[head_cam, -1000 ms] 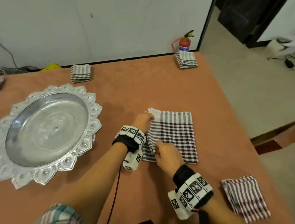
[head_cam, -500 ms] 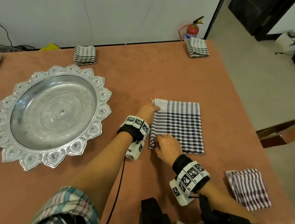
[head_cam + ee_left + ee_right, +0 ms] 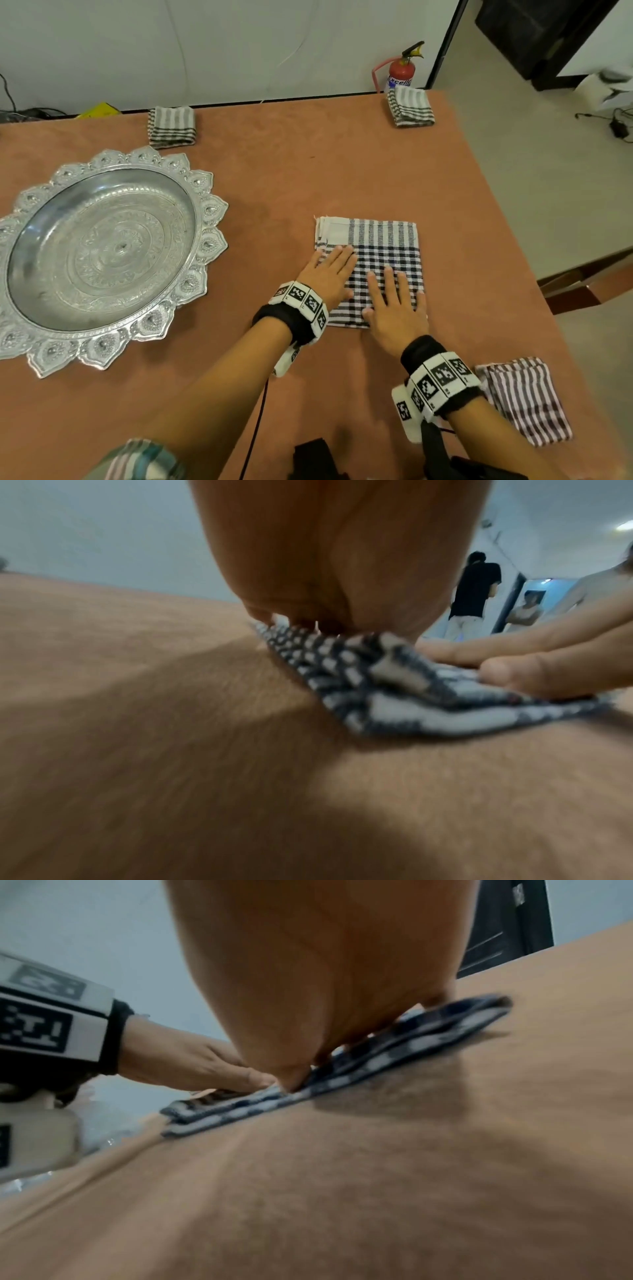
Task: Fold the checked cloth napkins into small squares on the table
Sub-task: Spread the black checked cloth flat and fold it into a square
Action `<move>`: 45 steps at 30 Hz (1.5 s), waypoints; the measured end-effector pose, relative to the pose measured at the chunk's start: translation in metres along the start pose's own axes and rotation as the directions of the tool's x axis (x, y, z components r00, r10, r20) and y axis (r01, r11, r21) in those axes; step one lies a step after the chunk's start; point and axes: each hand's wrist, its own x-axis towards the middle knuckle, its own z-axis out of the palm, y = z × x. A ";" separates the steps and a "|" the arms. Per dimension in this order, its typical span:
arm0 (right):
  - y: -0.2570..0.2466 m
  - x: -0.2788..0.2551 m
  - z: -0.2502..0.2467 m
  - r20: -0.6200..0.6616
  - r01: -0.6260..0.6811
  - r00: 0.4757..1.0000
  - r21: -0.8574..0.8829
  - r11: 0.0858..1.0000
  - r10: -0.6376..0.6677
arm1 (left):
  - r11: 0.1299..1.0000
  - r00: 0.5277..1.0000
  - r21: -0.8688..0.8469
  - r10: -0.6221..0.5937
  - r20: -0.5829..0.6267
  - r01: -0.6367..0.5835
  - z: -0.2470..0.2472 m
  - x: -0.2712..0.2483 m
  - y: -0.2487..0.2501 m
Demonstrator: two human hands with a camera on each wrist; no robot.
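A black-and-white checked napkin (image 3: 380,246) lies folded into a rectangle on the brown table (image 3: 301,171), right of centre. My left hand (image 3: 330,270) lies flat on its near-left part, fingers straight. My right hand (image 3: 394,301) lies flat on its near-right part, fingers spread and pointing away. Both palms press the cloth down. In the left wrist view the napkin (image 3: 394,696) shows stacked layers at its corner, with the right hand's fingers (image 3: 514,653) on top. In the right wrist view the napkin's folded edge (image 3: 359,1064) runs under both hands.
A large ornate silver tray (image 3: 99,253) sits at the left. Folded napkins lie at the far left (image 3: 172,126), the far right corner (image 3: 410,107) and the near right edge (image 3: 524,399). A red fire extinguisher (image 3: 400,73) stands on the floor behind the table.
Both hands let go of the napkin's left edge and now lie flat on top of it. The right hand moved right across the cloth.
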 end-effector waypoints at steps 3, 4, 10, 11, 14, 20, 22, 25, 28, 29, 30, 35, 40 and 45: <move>0.029 -0.006 0.003 0.061 -0.042 0.997 0.017 0.999 0.040 | 0.996 0.996 0.013 -0.088 0.033 0.088 0.006 -0.003 -0.012; 0.037 -0.009 -0.001 0.097 -0.084 0.992 0.018 0.996 0.082 | 0.992 0.992 0.032 -0.119 0.038 0.118 0.005 -0.004 -0.016; 0.020 0.029 -0.041 -0.026 -0.027 0.999 0.006 1.000 0.027 | 0.979 0.993 0.164 -0.120 0.005 0.117 -0.016 0.011 -0.003; 0.010 0.044 -0.046 -0.022 0.027 0.999 0.006 1.000 -0.027 | 0.983 0.994 0.152 -0.107 0.020 0.103 -0.016 0.013 0.000; 0.001 0.076 -0.052 0.063 0.089 0.994 0.012 0.996 -0.090 | 0.987 0.985 0.012 -0.161 0.062 0.161 -0.015 0.015 -0.008; 0.043 0.057 -0.053 0.052 -0.152 0.988 0.104 0.983 0.147 | 0.982 0.982 0.033 -0.186 0.010 0.186 -0.019 0.003 -0.014; 0.043 0.033 -0.047 -0.007 -0.126 0.992 0.085 0.988 0.127 | 0.993 0.990 0.017 -0.117 -0.080 0.119 -0.012 -0.008 -0.002; 0.036 -0.008 -0.021 0.002 -0.008 1.000 0.036 0.999 0.008 | 0.998 0.993 -0.043 0.049 -0.110 -0.054 0.004 -0.031 0.003; 0.032 -0.032 0.000 0.021 -0.012 1.000 -0.021 1.000 0.013 | 0.990 0.986 -0.003 0.142 -0.084 -0.143 0.011 -0.049 -0.002; 0.032 -0.035 0.004 -0.013 -0.016 1.000 -0.021 1.000 0.015 | 0.988 0.982 0.020 0.153 -0.109 -0.151 0.014 -0.051 -0.004; 0.031 -0.037 0.005 -0.054 -0.011 0.999 -0.010 1.000 0.010 | 0.988 0.984 0.066 0.144 -0.109 -0.137 0.017 -0.052 -0.003; 0.026 -0.032 0.008 -0.192 0.043 0.981 0.103 0.994 -0.023 | 0.985 0.993 0.146 0.103 -0.063 -0.093 0.012 -0.059 0.013; 0.038 -0.022 0.013 -0.295 0.089 0.955 0.145 0.985 -0.042 | 0.964 0.990 0.256 0.096 -0.102 -0.067 0.017 -0.063 0.014; 0.049 -0.013 0.003 -0.377 0.128 0.921 0.065 0.990 -0.094 | 0.973 0.956 0.209 0.150 -0.250 -0.098 0.020 -0.059 0.006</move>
